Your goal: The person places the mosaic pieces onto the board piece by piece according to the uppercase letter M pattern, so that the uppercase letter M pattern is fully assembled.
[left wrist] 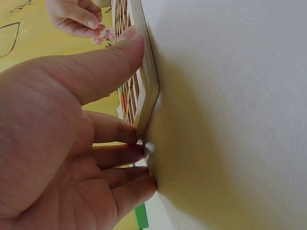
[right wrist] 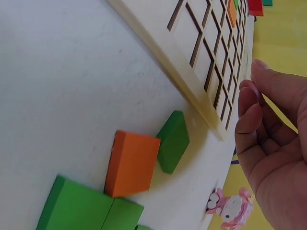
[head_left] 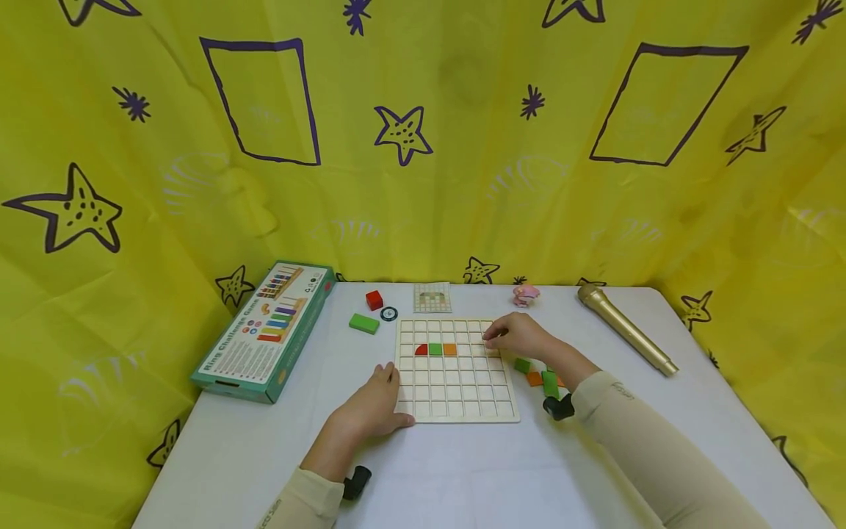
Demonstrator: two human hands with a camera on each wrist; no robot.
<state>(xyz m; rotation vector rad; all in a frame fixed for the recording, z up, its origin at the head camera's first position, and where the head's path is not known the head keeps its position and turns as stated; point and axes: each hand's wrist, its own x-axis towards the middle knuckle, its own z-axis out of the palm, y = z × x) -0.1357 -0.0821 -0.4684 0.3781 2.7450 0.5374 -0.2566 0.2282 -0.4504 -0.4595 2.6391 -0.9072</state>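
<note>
A pale wooden grid board (head_left: 456, 419) lies on the table. In its grid sit a red rounded piece (head_left: 421, 350), a green square (head_left: 435, 349) and an orange square (head_left: 450, 349), side by side. My left hand (head_left: 373, 400) rests at the board's near left corner. In the left wrist view its thumb (left wrist: 129, 50) touches one edge and its extended fingers (left wrist: 115, 127) another. Over the board's right side hovers my right hand (head_left: 522, 336), fingers loosely curled, with nothing visible between them. Green blocks (right wrist: 173, 142) and an orange block (right wrist: 133, 163) lie right of the board.
On the left are a game box (head_left: 264, 330), a green block (head_left: 364, 323), a red cube (head_left: 374, 300) and a dark round disc (head_left: 389, 314). Behind the board lies a pattern card (head_left: 432, 297). A pink figurine (head_left: 526, 295) and a gold microphone (head_left: 628, 330) are at the right.
</note>
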